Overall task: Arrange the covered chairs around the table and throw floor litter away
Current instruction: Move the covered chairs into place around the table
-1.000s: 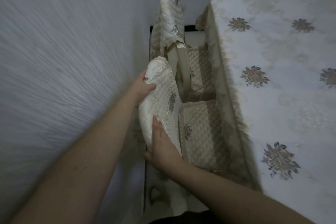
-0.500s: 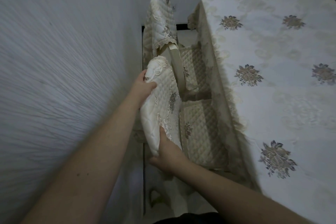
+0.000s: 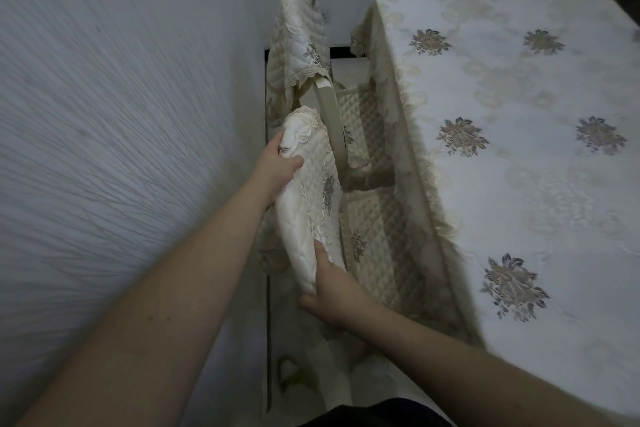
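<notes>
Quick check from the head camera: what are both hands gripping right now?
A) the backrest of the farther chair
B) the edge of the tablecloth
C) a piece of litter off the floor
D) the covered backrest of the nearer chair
D: the left hand clasps the far end and the right hand the near end of the nearer chair's quilted backrest, beside the table.

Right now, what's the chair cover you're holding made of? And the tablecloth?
The chair cover looks like cream quilted fabric, slightly shiny, with diamond stitching and embroidered flowers. The tablecloth looks like thin white woven cloth with flower patterns and a lacy edge.
</notes>
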`<state>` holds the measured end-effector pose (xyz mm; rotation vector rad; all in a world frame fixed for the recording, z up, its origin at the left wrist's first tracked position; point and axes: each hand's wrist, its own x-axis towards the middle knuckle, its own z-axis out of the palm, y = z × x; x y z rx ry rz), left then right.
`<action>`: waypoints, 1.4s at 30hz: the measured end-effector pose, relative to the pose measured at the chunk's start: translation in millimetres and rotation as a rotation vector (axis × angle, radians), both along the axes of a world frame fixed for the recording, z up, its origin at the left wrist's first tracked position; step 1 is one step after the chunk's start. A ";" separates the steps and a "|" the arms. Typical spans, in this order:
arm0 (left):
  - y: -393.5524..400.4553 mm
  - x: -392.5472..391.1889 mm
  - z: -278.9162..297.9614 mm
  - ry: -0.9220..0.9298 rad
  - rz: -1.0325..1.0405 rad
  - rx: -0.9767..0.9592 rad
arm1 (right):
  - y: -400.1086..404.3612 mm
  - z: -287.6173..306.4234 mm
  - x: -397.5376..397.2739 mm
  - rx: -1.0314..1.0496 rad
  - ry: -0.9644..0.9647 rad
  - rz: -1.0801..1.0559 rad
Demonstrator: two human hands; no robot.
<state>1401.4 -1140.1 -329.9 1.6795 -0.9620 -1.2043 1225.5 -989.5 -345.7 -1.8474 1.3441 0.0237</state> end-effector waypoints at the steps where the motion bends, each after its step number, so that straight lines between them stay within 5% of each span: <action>1: -3.8 -0.7 0.9 -0.009 -0.011 0.001 | -3.0 0.4 0.6 -0.005 0.007 -0.005; 32: -22.0 -26.2 2.1 -0.056 -0.020 -0.009 | -25.1 -2.1 -25.5 -0.060 0.097 0.032; 42: -20.5 -36.0 10.6 -0.276 0.030 -0.065 | -9.4 -2.6 -32.7 -0.057 0.056 -0.014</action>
